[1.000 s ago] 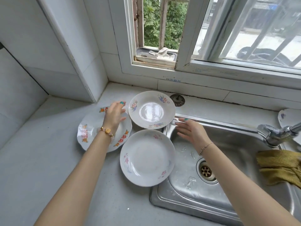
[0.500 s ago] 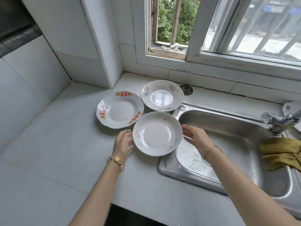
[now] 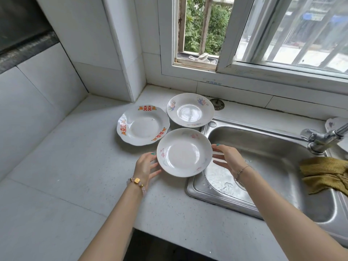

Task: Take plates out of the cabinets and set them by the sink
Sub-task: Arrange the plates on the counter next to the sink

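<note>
- Left hand (image 3: 146, 166) and right hand (image 3: 227, 157) flank the near plate (image 3: 184, 152), fingers spread apart against its rim.
- It overlaps the sink (image 3: 263, 166) rim at the table's (image 3: 66, 166) sink-side edge.

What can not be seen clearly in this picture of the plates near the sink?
- Fourth plate, head view: the tap covers part of it and the right edge cuts it.
- Sink drain: hidden behind the right hand and wrist.
- Yellow cloth: cut off by the right edge.
- Nearest plate: whether the left hand and right hand grip it or only touch its rim cannot be told.
</note>
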Motion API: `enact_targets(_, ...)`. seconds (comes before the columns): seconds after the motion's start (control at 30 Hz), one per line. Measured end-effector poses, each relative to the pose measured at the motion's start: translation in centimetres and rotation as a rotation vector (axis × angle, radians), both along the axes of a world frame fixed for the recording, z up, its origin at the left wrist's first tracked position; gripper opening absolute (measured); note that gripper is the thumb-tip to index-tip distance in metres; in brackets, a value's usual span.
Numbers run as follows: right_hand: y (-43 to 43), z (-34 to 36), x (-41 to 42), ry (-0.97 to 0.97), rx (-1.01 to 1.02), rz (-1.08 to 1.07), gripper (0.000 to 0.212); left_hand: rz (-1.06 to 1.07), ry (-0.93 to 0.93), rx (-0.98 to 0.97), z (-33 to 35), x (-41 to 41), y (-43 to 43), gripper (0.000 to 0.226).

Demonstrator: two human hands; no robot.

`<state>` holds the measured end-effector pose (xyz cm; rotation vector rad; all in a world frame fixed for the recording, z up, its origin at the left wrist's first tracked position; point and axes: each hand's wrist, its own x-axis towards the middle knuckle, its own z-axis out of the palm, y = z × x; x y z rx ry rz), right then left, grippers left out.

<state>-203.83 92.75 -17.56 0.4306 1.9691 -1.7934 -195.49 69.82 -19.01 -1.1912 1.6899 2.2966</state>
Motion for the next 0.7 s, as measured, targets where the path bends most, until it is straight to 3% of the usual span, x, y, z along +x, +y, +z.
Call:
enact_targets(0.23,1.6,0.3,0.3,0.065,0.005,-0.118,0.027,-0.237,-0.101,-0.174,-1.9,0.3,1.8,0.021)
enact_targets(0.4,2.4,0.4,1.1,0.079,-0.005,-0.142,0.026,-0.120,-0.087,-0.155,-2.5,-0.4,2.2,0.027)
enact_targets(0.7,2.4,0.5,2.0,0.071,-0.060,-0.148,0.027,-0.113,-0.089,-0.190,-2.4,-0.6,0.9,0.022)
